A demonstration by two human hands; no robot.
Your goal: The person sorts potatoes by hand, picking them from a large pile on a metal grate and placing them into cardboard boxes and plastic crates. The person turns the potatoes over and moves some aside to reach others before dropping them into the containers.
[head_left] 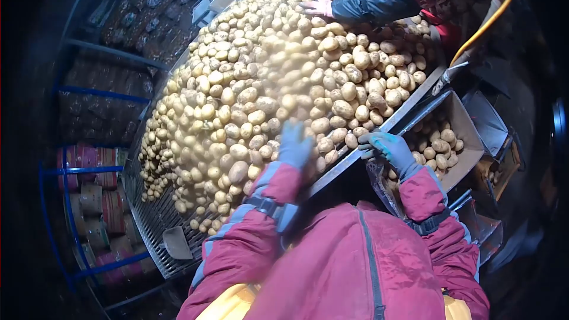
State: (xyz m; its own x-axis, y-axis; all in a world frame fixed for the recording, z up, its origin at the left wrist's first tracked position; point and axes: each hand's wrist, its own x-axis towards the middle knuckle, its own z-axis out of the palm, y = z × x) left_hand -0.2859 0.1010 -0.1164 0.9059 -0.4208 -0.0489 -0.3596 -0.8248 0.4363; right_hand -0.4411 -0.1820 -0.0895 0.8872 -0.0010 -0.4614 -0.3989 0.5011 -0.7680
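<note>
Largest item: we noted a broad metal table with a slatted bed and raised rim (395,120), extending ahead of and to the left of the left hand (294,145). On it lay a deep heap of pale yellow-brown, rounded potatoes (255,83), under and beyond that hand; the heap thinned to the hand's lower left, where dark slats showed.

Far to the left of both hands we saw a blue metal frame (89,171) with stacked goods behind it. Just to the right of the right hand (388,149), outside the rim, stood an open box with a tan inner wall (468,118), partly filled with loose potatoes.

Well ahead of the left hand, a co-worker's dark blue sleeve (379,9) led to a pink-and-white gloved hand (319,6) on the heap.

Grip: both nearer hands wore grey-blue gloves. The left was blurred, its fingers spread apart over the potatoes; we could not tell whether they touched. The right hung at the rim, fingers bent; we could not tell whether they enclosed anything.

Smallest: a flat grey plate (176,243) lay on the slats, lower left of the left hand; a single potato (351,141) lay just left of the right fingertips.
</note>
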